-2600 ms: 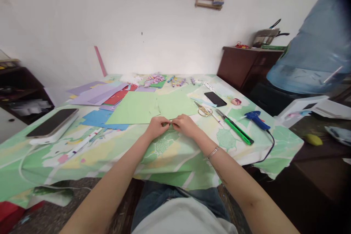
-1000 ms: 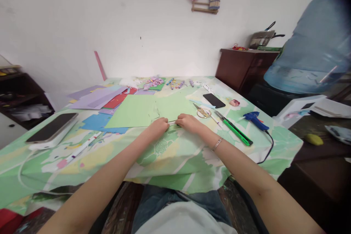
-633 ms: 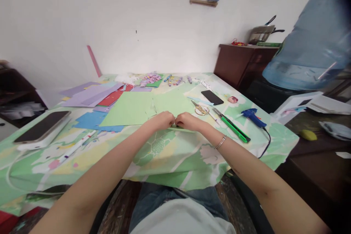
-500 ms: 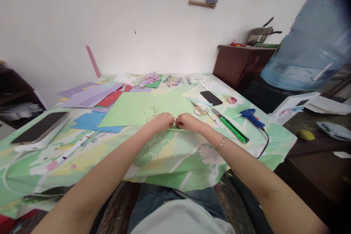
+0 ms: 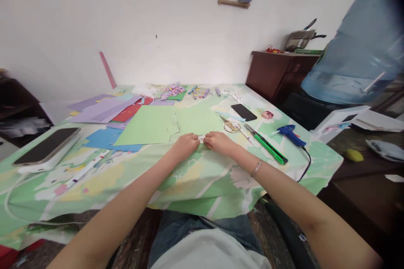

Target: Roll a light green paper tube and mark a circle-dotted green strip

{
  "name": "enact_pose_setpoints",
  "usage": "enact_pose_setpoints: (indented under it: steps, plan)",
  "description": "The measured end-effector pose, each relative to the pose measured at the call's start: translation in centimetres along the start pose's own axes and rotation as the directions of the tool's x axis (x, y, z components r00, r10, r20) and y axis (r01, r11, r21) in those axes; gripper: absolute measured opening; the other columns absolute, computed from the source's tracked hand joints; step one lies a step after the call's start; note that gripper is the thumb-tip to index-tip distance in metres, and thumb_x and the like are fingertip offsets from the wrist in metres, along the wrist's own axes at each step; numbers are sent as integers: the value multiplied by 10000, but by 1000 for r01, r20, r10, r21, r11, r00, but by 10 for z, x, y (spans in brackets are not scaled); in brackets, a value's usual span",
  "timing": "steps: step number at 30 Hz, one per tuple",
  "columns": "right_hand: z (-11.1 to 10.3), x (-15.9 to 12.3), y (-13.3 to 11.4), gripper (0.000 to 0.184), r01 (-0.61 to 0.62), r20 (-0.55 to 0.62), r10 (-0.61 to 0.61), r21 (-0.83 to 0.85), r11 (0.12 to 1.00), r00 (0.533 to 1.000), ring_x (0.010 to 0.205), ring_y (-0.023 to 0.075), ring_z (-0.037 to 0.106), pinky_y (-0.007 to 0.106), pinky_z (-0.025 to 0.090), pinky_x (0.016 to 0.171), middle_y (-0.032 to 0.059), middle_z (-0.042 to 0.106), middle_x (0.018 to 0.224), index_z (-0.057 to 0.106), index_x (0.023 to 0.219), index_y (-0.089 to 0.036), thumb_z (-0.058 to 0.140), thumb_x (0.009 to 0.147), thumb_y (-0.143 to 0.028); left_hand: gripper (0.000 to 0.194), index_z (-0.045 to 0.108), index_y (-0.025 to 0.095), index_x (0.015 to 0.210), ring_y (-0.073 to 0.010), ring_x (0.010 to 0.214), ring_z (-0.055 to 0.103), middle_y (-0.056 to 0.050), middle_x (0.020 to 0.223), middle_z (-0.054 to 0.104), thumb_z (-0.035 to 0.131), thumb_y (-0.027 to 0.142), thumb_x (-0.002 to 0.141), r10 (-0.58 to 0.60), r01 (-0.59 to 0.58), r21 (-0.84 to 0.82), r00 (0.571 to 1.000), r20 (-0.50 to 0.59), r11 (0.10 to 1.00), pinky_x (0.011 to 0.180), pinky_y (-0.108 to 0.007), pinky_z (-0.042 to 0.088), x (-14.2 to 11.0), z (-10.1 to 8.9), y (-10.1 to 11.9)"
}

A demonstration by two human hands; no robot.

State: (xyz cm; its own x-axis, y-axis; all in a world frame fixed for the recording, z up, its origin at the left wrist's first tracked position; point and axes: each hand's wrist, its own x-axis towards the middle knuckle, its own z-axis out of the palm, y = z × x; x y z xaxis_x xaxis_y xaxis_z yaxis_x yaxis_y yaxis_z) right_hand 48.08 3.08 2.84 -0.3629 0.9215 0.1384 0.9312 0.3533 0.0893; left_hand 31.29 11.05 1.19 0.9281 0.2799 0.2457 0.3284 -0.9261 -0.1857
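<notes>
Near the front of the table, my left hand (image 5: pixel 185 145) and my right hand (image 5: pixel 218 142) meet almost side by side, fingers curled in a pinch. Both grip the near edge of a light green sheet of paper (image 5: pixel 198 119), and a narrow pale edge shows between them. Their fingertips hide part of that edge. Just to the left, another light green sheet (image 5: pixel 143 124) lies flat, with thin cut scraps near its right side. Gold-handled scissors (image 5: pixel 232 127) and a green utility knife (image 5: pixel 268 148) lie to the right of my right hand.
On the right are a blue glue gun (image 5: pixel 291 134) with its cord and a black phone (image 5: pixel 244 112). Purple paper (image 5: pixel 104 110), blue paper (image 5: pixel 94 138) and another phone (image 5: pixel 47 146) lie left. A marker (image 5: pixel 86 170) rests near the front left.
My hands have shifted slightly forward and their fingers have flattened a little. The green strip seen below my fingers earlier is out of sight, and a pale edge shows between them.
</notes>
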Motion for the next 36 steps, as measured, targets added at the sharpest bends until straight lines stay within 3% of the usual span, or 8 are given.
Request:
enact_pose_setpoints:
  steps: [6, 13, 22, 29, 36]
  plan:
    - [-9, -13, 7, 185, -43, 20, 43, 24, 999, 999, 692, 134, 525, 234, 300, 607, 65, 623, 774, 641, 773, -131, 462, 811, -103, 181, 610, 134, 733, -186, 718, 548, -77, 750, 604, 458, 122, 831, 25, -25, -17, 1000, -14, 1000, 582, -276, 375, 5, -1, 0]
    - [3, -9, 7, 160, -89, 3, 89, 26, 996, 996, 708, 157, 526, 253, 298, 617, 91, 612, 769, 654, 778, -106, 495, 795, -117, 209, 611, 150, 681, -168, 716, 552, -48, 731, 610, 455, 88, 806, 50, -55, -132, 998, -39, 990, 579, -262, 366, 21, 2, 5]
    - [11, -25, 15, 237, -129, -88, 133, 50, 990, 987, 797, 149, 509, 237, 325, 688, 87, 592, 846, 643, 887, -116, 412, 893, -166, 220, 659, 185, 809, -150, 829, 561, -42, 827, 628, 449, 189, 874, 19, -51, -255, 992, -125, 966, 724, -239, 406, 11, 11, -4]
    - [13, -25, 20, 187, -101, -46, 102, 23, 995, 994, 768, 159, 500, 253, 315, 660, 88, 584, 799, 645, 823, -101, 458, 831, -105, 199, 656, 174, 766, -155, 774, 569, -39, 805, 632, 473, 100, 790, 41, -62, -276, 996, -81, 959, 665, -243, 402, 25, 5, 5]
    - [7, -30, 24, 218, -103, -25, 102, -14, 995, 994, 752, 151, 510, 248, 313, 660, 79, 594, 782, 649, 813, -109, 438, 859, -137, 210, 646, 168, 737, -149, 739, 563, -33, 761, 621, 458, 74, 751, 60, -80, -299, 995, -76, 951, 654, -238, 398, 33, 9, 6]
